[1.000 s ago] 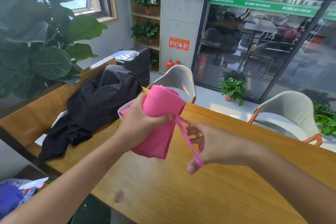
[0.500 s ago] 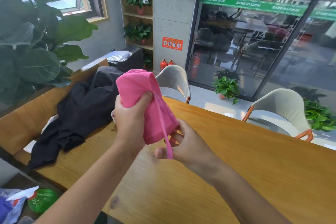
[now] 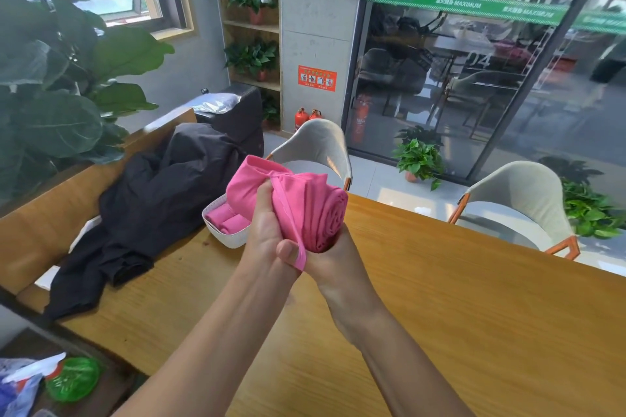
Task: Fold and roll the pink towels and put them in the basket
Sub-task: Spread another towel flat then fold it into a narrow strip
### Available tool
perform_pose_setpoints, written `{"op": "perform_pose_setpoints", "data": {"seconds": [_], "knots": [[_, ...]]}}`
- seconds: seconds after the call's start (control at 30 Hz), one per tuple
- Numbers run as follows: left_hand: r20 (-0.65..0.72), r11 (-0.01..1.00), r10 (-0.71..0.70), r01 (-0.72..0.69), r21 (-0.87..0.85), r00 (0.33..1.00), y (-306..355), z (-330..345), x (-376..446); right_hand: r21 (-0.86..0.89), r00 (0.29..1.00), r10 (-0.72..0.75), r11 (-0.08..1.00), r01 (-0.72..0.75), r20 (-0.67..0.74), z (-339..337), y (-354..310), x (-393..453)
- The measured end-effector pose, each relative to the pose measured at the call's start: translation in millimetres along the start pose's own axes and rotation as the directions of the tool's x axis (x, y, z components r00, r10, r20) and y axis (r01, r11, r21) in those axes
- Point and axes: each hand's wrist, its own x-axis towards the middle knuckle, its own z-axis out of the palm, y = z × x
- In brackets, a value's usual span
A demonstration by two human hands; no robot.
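Rolling is nearly finished: pink towel (image 3: 305, 210) is clutched by left hand (image 3: 267, 234) and right hand (image 3: 325, 257), its strap wrapped round, and must be dropped into the basket (image 3: 230, 237) just left.

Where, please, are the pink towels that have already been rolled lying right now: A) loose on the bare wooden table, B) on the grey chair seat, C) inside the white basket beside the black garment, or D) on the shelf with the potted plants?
C: two rolled pink towels lie inside the white basket, next to the black garment, while both hands hold another rolled towel above the table.
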Motion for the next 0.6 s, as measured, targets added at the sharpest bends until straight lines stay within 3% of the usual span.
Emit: {"op": "perform_pose_setpoints", "data": {"seconds": [0.1,0.17,0.3,0.37,0.47,0.53,0.6], "knots": [[0.095,0.991,-0.075,0.084,-0.105,0.993,-12,3,-5,-0.027,0.982,0.001,1.0,-0.006,-0.191,0,9,1],[0.087,0.98,-0.107,0.12,-0.156,0.99,-20,1,-6,-0.036,0.946,-0.041,0.999,0.031,-0.322,-1,16,0],[0.089,0.983,-0.132,0.142,-0.118,0.987,-20,-6,-6,-0.045,0.93,-0.079,0.997,0.067,-0.358,-11,19,1],[0.065,0.995,-0.094,0.096,-0.028,0.993,-20,-10,-4,-0.099,0.936,-0.104,0.992,0.074,-0.337,-19,15,1],[-0.016,0.958,0.07,-0.062,0.28,0.997,-15,-14,0,-0.142,0.943,-0.097,0.988,0.054,-0.319,-36,9,2],[-0.028,0.806,0.275,-0.215,0.552,0.961,-7,-20,2,-0.17,0.957,-0.08,0.985,0.032,-0.28,-49,1,1],[0.233,0.419,0.469,-0.447,0.79,0.852,9,-26,8,-0.197,0.973,-0.053,0.98,0.008,-0.226,-62,-10,0]]}}
